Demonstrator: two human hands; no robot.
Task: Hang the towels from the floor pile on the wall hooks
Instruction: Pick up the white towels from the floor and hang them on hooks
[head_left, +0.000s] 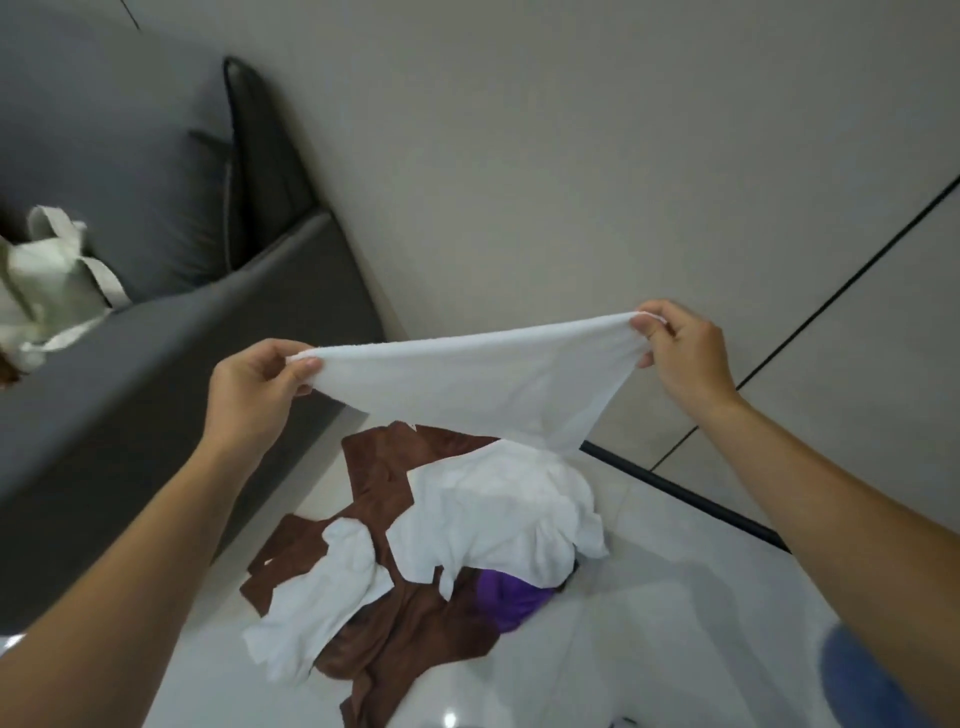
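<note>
A white towel (483, 379) is stretched out in the air between both hands, above the pile. My left hand (254, 384) pinches its left corner and my right hand (680, 353) pinches its right corner. The towel's lower edge hangs down toward the floor pile (415, 561), which lies on the pale tiled floor and holds brown towels (384, 478), white towels (498, 514) and a purple one (511, 597) partly buried under the white. No wall hooks are in view.
A grey sofa (156, 364) stands at the left, close to the pile, with a pale cloth bag (47, 280) on its seat. A beige wall (571, 156) with dark panel seams rises behind. A dark skirting strip (691, 499) runs along the floor at the right.
</note>
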